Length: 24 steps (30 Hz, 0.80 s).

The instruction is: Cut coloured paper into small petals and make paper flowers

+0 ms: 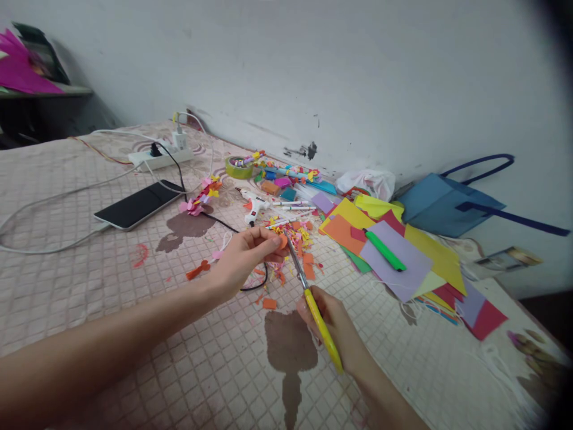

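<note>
Between the thumb and fingers of my left hand [255, 254] is a small orange paper piece [283, 241]. My right hand [329, 319] is closed around yellow-handled scissors [323, 328], whose metal blades point up and left to the paper's right edge. Whether the blades touch the paper I cannot tell. Under and behind the hands lie colourful paper scraps [304, 239]. An orange scrap [269, 304] rests below my left hand, and an orange cut-out [197, 270] lies to its left.
A white glue gun [254, 206] with a black cord lies behind my left hand. Coloured paper sheets [396, 257] bear a green marker [385, 249] at right, near a blue bag [447, 203]. A tablet [139, 205] and a power strip [161, 159] are at left.
</note>
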Each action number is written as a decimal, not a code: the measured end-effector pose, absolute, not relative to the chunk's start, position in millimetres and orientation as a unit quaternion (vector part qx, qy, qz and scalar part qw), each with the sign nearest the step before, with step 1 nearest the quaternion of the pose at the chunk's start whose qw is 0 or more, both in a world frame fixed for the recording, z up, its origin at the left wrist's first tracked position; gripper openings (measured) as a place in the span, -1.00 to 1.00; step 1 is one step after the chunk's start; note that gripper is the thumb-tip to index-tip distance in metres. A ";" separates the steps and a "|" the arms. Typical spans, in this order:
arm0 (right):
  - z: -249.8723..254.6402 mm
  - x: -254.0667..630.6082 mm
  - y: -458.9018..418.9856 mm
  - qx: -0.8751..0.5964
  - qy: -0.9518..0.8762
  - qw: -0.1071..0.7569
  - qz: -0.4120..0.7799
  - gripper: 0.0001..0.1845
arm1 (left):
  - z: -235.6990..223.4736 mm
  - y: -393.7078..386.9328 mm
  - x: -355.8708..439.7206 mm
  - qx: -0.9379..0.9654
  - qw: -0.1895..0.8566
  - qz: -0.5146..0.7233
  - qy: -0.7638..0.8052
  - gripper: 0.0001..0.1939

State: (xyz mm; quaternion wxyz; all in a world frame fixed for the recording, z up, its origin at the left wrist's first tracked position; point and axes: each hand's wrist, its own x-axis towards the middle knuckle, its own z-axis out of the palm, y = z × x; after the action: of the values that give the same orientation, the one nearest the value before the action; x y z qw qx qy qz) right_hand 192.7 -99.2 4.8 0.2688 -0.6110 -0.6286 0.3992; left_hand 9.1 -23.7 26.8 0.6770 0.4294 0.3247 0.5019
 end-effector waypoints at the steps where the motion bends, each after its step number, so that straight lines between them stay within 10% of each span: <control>1: 4.3 193.0 -99.0 -0.611 -0.628 0.268 0.400 -0.64 | 26.5 -23.3 8.9 0.430 0.678 0.502 0.322 -0.82; 24: 13.5 195.9 -96.4 -0.578 -0.638 0.254 0.440 -0.58 | 25.4 -16.1 3.7 0.459 0.687 0.476 0.300 -0.83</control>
State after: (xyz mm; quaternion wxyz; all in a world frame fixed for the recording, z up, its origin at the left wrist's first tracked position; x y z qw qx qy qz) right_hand 195.9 -96.4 13.5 0.2540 -0.5782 -0.6382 0.4403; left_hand 3.7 -16.1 25.4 0.6870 0.4594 0.3002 0.4762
